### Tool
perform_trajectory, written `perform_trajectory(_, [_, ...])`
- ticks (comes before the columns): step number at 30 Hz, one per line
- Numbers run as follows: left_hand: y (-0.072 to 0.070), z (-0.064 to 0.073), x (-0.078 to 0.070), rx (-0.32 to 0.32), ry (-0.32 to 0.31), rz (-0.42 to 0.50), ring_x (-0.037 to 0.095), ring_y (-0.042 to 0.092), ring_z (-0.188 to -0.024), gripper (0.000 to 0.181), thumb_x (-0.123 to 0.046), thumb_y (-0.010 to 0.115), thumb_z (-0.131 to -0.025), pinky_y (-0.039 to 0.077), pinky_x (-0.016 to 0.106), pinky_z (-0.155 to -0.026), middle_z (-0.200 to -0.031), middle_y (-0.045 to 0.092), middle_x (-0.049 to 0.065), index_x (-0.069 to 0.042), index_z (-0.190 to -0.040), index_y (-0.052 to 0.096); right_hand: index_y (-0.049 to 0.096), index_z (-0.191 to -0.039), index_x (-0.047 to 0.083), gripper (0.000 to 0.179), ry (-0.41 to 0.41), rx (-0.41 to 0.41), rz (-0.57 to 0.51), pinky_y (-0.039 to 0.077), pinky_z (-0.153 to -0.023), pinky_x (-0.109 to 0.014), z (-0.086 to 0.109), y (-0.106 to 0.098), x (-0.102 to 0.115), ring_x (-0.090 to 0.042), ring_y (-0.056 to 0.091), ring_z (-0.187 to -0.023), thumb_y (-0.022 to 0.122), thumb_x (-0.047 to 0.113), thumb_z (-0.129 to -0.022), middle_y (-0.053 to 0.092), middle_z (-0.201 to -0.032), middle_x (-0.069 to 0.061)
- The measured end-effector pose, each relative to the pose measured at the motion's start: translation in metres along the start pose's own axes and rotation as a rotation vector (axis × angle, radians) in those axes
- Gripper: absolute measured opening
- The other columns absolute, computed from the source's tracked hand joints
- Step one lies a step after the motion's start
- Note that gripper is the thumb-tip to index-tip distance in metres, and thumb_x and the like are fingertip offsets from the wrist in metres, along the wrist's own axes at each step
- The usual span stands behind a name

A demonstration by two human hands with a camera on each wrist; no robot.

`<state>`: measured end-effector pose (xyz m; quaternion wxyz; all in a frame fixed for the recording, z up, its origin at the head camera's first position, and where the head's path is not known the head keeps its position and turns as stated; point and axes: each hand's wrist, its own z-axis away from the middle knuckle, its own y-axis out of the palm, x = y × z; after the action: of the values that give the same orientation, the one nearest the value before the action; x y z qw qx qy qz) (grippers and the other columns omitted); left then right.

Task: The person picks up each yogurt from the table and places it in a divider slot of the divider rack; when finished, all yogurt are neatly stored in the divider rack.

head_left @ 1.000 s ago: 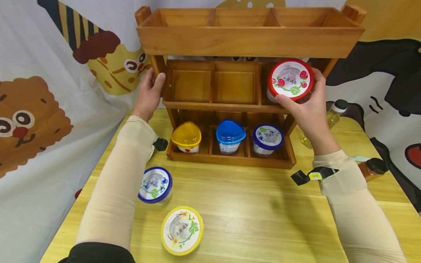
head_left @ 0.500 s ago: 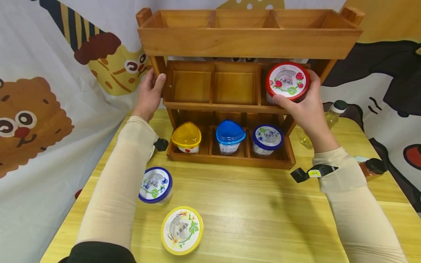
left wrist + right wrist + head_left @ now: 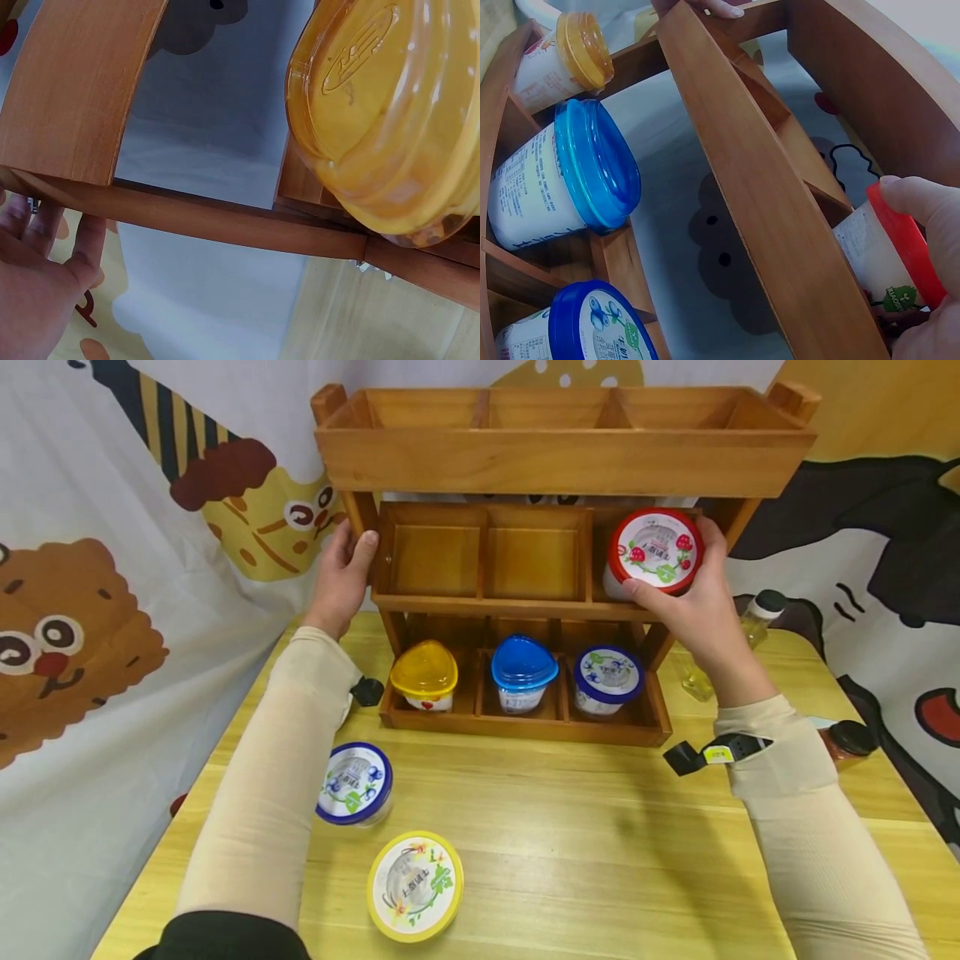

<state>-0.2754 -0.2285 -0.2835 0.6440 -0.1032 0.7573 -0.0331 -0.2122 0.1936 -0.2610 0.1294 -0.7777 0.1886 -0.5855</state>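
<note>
A three-tier wooden rack (image 3: pixel 558 464) stands before me. My right hand (image 3: pixel 697 581) grips a white tub with a red strawberry lid (image 3: pixel 656 550), thumb on the front of the rim and fingers around the far side. This tub sits tilted in the right compartment of the middle tier; the right wrist view shows its white side (image 3: pixel 871 251) behind the front board. My left hand (image 3: pixel 341 575) holds the left side of the rack at middle-tier height, thumb in front. In the left wrist view its fingertips (image 3: pixel 88 244) reach the edge of the rack's side.
On the bottom tier are tubs with a yellow lid (image 3: pixel 425 670), a blue lid (image 3: pixel 523 664) and a blueberry lid (image 3: pixel 609 675). Another blueberry tub (image 3: pixel 354 783) and a yellow-rimmed tub (image 3: pixel 415 887) stand on the table (image 3: pixel 570 843). A bottle (image 3: pixel 757 614) and jar (image 3: pixel 851 742) are at right.
The red-lidded tub and my right hand have moved slightly down and left, settling into the right compartment. The rack has shifted a little in view. My left hand has kept its place.
</note>
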Motion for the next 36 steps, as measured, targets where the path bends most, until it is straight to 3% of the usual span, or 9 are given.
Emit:
perform_trajectory(5, [0.000, 0.002, -0.001, -0.002, 0.018, -0.011, 0.016, 0.039, -0.139, 0.063, -0.046, 0.045, -0.102, 0.031, 0.034, -0.117, -0.157, 0.036, 0.003, -0.026, -0.158, 0.022, 0.002, -0.157, 0.026, 0.102, 0.001, 0.004, -0.001, 0.031, -0.119, -0.035, 0.000, 0.000, 0.000, -0.020, 0.030, -0.143, 0.076, 0.029, -0.086, 0.020, -0.159, -0.005])
perform_trajectory(9, [-0.001, 0.003, -0.001, -0.001, -0.008, -0.050, 0.013, 0.033, -0.144, 0.068, -0.050, 0.045, -0.101, 0.028, 0.033, -0.119, -0.161, 0.030, -0.001, -0.028, -0.159, 0.017, 0.003, -0.157, 0.025, 0.102, -0.006, -0.004, -0.014, 0.033, -0.118, -0.032, -0.001, -0.001, -0.001, -0.018, 0.031, -0.141, 0.076, 0.028, -0.086, 0.019, -0.159, -0.005])
perform_trajectory(17, [0.001, 0.013, -0.014, 0.016, -0.029, -0.047, 0.015, 0.033, -0.144, 0.067, -0.047, 0.044, -0.103, 0.028, 0.035, -0.120, -0.161, 0.029, 0.001, -0.025, -0.159, 0.016, 0.006, -0.157, 0.022, 0.097, -0.031, -0.038, -0.074, 0.042, -0.101, -0.010, 0.001, -0.006, -0.002, -0.013, 0.038, -0.132, 0.074, 0.020, -0.088, 0.027, -0.156, -0.006])
perform_trajectory(22, [0.004, 0.024, -0.027, 0.016, -0.026, -0.053, 0.016, 0.035, -0.143, 0.064, -0.045, 0.043, -0.103, 0.029, 0.035, -0.119, -0.160, 0.031, 0.002, -0.023, -0.159, 0.019, 0.009, -0.156, 0.020, 0.094, -0.083, -0.080, -0.090, 0.037, -0.109, -0.015, 0.007, -0.009, 0.004, -0.017, 0.038, -0.137, 0.073, 0.015, -0.088, 0.028, -0.154, -0.008])
perform_trajectory(28, [0.005, 0.025, -0.028, 0.012, 0.002, -0.033, 0.018, 0.042, -0.134, 0.060, -0.042, 0.044, -0.104, 0.033, 0.036, -0.115, -0.153, 0.039, 0.008, -0.022, -0.157, 0.025, 0.016, -0.155, 0.017, 0.092, -0.197, -0.153, -0.097, 0.022, -0.121, -0.023, 0.019, -0.010, 0.017, -0.019, 0.027, -0.148, 0.074, 0.009, -0.085, 0.027, -0.157, -0.007])
perform_trajectory(36, [0.005, 0.024, -0.027, 0.014, -0.010, -0.023, 0.018, 0.040, -0.136, 0.061, -0.044, 0.045, -0.103, 0.032, 0.036, -0.117, -0.156, 0.037, 0.004, -0.025, -0.158, 0.024, 0.027, -0.152, 0.010, 0.084, -0.320, -0.080, -0.113, 0.021, -0.121, -0.026, 0.044, 0.000, 0.039, -0.018, 0.027, -0.148, 0.073, 0.000, -0.083, 0.030, -0.157, -0.006])
